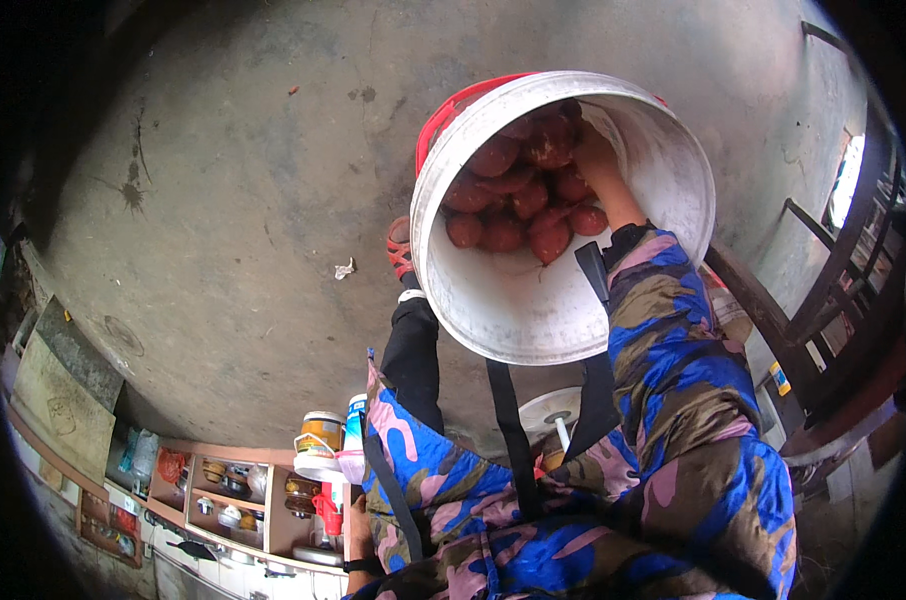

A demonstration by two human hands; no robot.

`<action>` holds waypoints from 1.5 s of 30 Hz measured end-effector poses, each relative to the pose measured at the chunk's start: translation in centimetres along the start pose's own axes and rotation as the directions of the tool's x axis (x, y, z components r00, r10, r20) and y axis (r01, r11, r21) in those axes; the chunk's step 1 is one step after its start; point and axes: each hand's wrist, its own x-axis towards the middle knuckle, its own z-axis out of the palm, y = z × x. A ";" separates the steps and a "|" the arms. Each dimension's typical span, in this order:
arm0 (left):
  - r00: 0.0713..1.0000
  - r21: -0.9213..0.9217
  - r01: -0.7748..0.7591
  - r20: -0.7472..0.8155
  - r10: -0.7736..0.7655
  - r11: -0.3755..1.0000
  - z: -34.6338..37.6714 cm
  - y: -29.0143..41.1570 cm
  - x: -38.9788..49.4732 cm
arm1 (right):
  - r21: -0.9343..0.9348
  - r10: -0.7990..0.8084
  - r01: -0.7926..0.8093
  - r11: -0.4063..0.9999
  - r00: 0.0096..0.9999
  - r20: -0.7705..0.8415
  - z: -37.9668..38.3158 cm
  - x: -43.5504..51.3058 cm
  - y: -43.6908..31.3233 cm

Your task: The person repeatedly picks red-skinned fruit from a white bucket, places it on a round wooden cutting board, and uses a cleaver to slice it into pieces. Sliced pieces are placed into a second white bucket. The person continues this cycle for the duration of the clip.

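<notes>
A large white plastic bucket [524, 322] is tilted open toward me in front of my legs. Round reddish-brown root vegetables [529, 198] are heaped against its far side, and one shows a thin root tail. My right hand [597, 159] reaches deep inside, at the right edge of the heap. Its fingers are in shadow and partly hidden, so any hold on a vegetable is unclear. Low at my left side, my left hand [360, 525] is partly visible beside my camouflage jacket, below a black wristband. Its fingers cannot be made out.
Behind the bucket a red rim [439, 126] shows. A dark wooden chair [820, 330] stands at right. Shelves with jars and bowls [231, 495] and a yellow pail [322, 429] are at lower left. A white scrap [344, 268] lies on the concrete floor [273, 150].
</notes>
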 end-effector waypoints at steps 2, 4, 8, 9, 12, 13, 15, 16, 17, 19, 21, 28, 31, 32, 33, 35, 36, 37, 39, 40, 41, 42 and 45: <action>1.000 -0.042 0.021 -0.006 -0.021 0.999 -0.1 0.4 -0.1 | 0.172 0.042 -0.049 0.984 0.998 0.045 1.2 1.3 1.9; 0.999 -0.066 0.047 -0.004 -0.048 0.997 0.0 1.0 -0.1 | 0.286 0.125 -0.141 0.948 0.989 0.074 2.1 1.6 2.8; 0.998 -0.123 0.066 0.007 -0.066 0.990 0.0 1.7 0.3 | 0.196 0.114 -0.088 0.977 0.986 -0.124 2.1 -0.5 2.0; 0.997 -0.135 0.075 0.008 -0.075 0.988 -0.1 1.8 0.3 | 0.232 0.091 -0.054 0.971 0.984 -0.153 1.7 -1.5 1.5; 0.995 -0.173 0.095 0.010 -0.094 0.980 -0.3 2.2 0.6 | 0.343 0.091 -0.033 0.939 0.984 -0.154 -0.1 -3.0 0.5; 0.995 -0.185 0.104 0.009 -0.104 0.977 -0.5 2.3 0.7 | 0.387 0.086 -0.034 0.921 0.989 -0.117 -0.6 -2.9 0.5; 0.993 -0.207 0.119 0.005 -0.121 0.971 -0.7 2.7 0.7 | 0.277 0.021 0.001 0.961 0.997 -0.074 -1.0 -2.1 0.7; 0.992 -0.217 0.124 0.003 -0.126 0.968 -0.8 2.8 0.5 | 0.115 -0.034 0.040 0.993 0.998 -0.056 -1.0 -1.3 0.8; 0.990 -0.231 0.137 0.001 -0.140 0.963 -0.9 2.9 0.5 | -0.049 -0.082 0.081 0.995 0.996 -0.026 -0.7 -0.4 1.1; 0.978 -0.328 0.199 0.006 -0.209 0.923 -0.9 3.2 0.4 | -0.135 -0.189 0.179 0.975 0.980 -0.068 0.1 0.6 1.6; 0.985 -0.278 0.167 -0.004 -0.175 0.946 -0.9 3.4 0.6 | -0.136 -0.230 0.222 0.966 0.972 -0.048 0.4 1.8 2.0; 0.999 -0.161 0.025 0.050 -0.017 0.987 -1.1 3.2 2.0 | 0.355 0.026 -0.084 0.931 0.986 0.166 -1.9 -1.1 0.9; 0.992 -0.180 -0.007 0.122 0.029 0.984 -1.7 2.6 1.9 | 0.336 0.041 -0.028 0.941 0.999 -0.031 -1.5 -3.0 -0.3; 0.994 -0.212 0.025 0.106 -0.002 0.977 -1.9 2.4 2.0 | 0.337 0.079 -0.053 0.940 0.995 -0.063 -1.3 -3.1 -0.6; 0.995 -0.245 0.055 0.090 -0.033 0.968 -2.1 2.3 2.1 | 0.385 0.098 -0.073 0.920 0.994 -0.044 -1.2 -3.1 -0.8; 0.984 -0.245 0.176 0.021 -0.176 0.953 -2.4 2.4 2.5 | 0.442 0.105 -0.126 0.888 0.992 0.072 -1.1 -3.1 -0.8; 0.987 -0.270 0.161 0.017 -0.162 0.949 -2.4 2.6 2.6 | 0.303 0.125 -0.166 0.938 0.981 0.149 -1.0 -3.0 -0.7; 0.991 -0.243 0.131 0.030 -0.128 0.961 -2.4 3.0 3.0 | 0.170 0.118 -0.153 0.973 0.972 0.201 -1.1 -3.1 -0.5; 0.999 -0.100 -0.035 0.016 0.037 0.994 -1.9 4.2 3.2 | 0.172 0.072 -0.115 0.978 0.969 0.238 -1.2 -3.5 -0.4; 0.988 0.027 -0.155 0.000 0.155 0.987 -1.6 5.1 3.0 | 0.304 0.037 -0.108 0.946 0.973 0.230 -1.2 -3.9 -0.4; 0.963 0.157 -0.266 -0.003 0.270 0.951 -1.4 6.1 2.6 | 0.398 0.031 -0.131 0.908 0.968 0.248 -1.2 -4.5 -0.6; 0.960 0.176 -0.255 -0.076 0.271 0.951 -0.9 7.1 1.8 | 0.550 0.112 -0.287 0.785 0.938 0.329 -1.3 -5.0 -0.8; 0.972 0.067 -0.094 -0.211 0.107 0.993 -0.1 11.6 -0.5 | 0.696 0.110 -0.531 0.484 0.825 0.554 -1.7 -6.5 -1.7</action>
